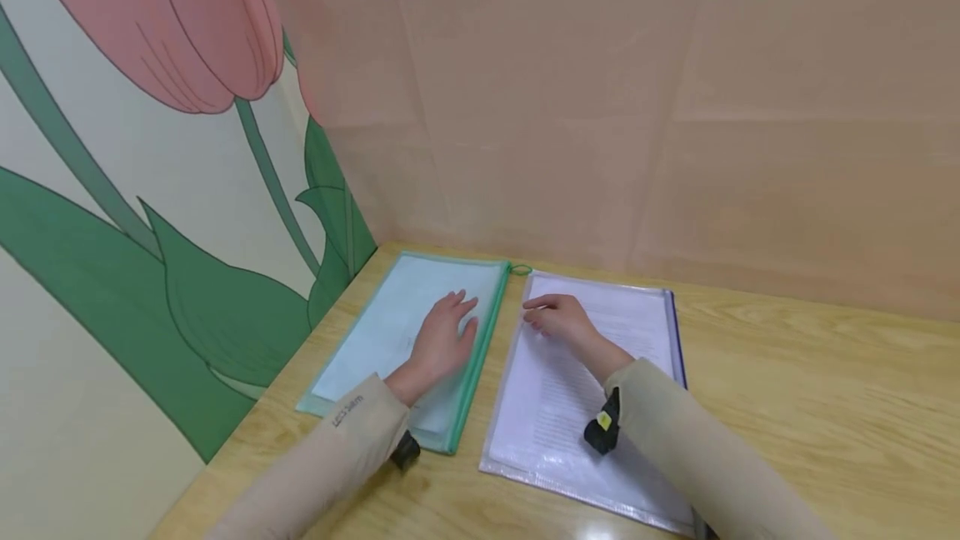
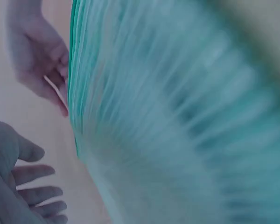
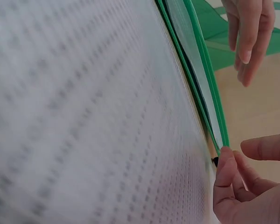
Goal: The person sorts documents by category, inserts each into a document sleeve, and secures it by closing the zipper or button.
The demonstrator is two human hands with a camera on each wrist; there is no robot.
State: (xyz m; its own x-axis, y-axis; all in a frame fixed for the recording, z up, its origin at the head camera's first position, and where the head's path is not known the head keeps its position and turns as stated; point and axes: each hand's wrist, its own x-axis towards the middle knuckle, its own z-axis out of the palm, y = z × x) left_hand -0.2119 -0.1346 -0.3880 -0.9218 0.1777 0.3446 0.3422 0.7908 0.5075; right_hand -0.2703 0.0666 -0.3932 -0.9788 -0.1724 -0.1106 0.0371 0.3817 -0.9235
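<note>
A clear zip folder with green edging and pale sheets inside lies flat on the left. Beside it lies another clear folder with a dark blue edge, showing printed paper. My left hand hovers over the green-edged folder, fingers spread and holding nothing; the left wrist view shows the same hand apart from the folder. Over the upper left of the blue-edged folder is my right hand, its fingers loosely bent. In the right wrist view, its fingertips appear near the green zip edge, with the thumb apart.
The wooden table extends to the right. A small green loop sticks out at the green-edged folder's top right corner. Behind stands a pinkish-brown covered wall; at the left is a wall with painted tulips.
</note>
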